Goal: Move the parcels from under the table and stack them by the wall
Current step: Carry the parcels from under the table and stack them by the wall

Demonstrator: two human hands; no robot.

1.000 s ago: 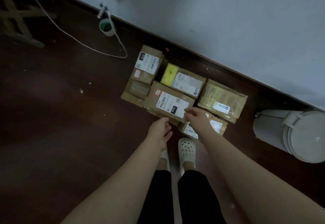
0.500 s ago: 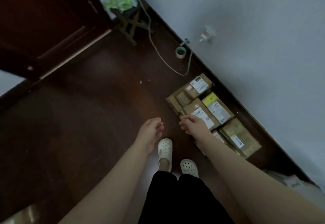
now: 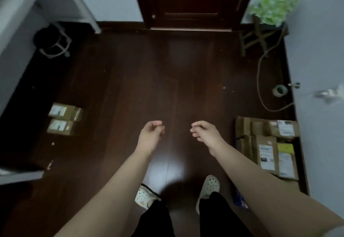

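The left hand (image 3: 151,136) and right hand (image 3: 206,134) hang over the dark floor (image 3: 130,88), fingers loosely curled and holding nothing. Two cardboard parcels (image 3: 64,111) lie touching under the table (image 3: 14,22) at left. The other parcels (image 3: 268,143) sit packed together against the right wall (image 3: 320,143).

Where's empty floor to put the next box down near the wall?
The floor is bare from the door down to the left edge of the stacked parcels. Along the wall it is crowded: the cable and tape roll lie just past the stack.
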